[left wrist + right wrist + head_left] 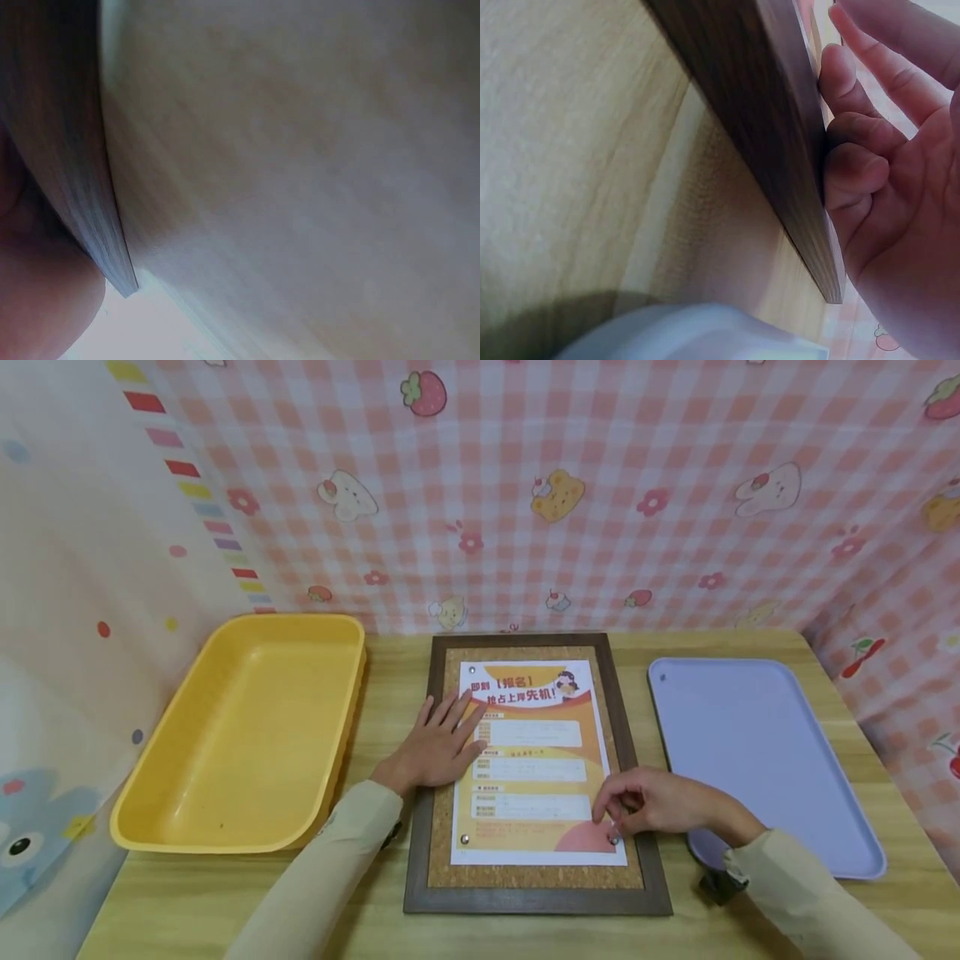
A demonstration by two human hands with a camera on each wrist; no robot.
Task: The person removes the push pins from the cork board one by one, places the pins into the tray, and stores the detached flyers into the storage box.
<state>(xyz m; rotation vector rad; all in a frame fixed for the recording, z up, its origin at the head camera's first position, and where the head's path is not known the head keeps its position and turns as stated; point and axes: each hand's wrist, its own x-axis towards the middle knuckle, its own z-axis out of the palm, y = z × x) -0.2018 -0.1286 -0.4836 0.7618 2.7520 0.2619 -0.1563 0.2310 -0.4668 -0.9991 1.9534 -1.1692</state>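
A printed poster (528,768) lies on a dark-framed corkboard (442,877). Silver thumbtacks show at its upper left (472,670) and lower left (465,839) corners. My left hand (438,752) rests flat across the frame's left side, fingers spread over the poster's edge. At the poster's lower right corner, my right hand (648,802) has curled fingers, with the thumb and fingertips at another thumbtack (613,839), mostly covered by them. In the right wrist view, the curled fingers (859,169) lie against the frame's dark edge (780,127).
To the left stands a deep yellow tub (240,735). A shallow lavender tray (757,752) lies on the right, close beside my right wrist. The wooden table (525,935) meets a pink checked curtain (480,527) at the back.
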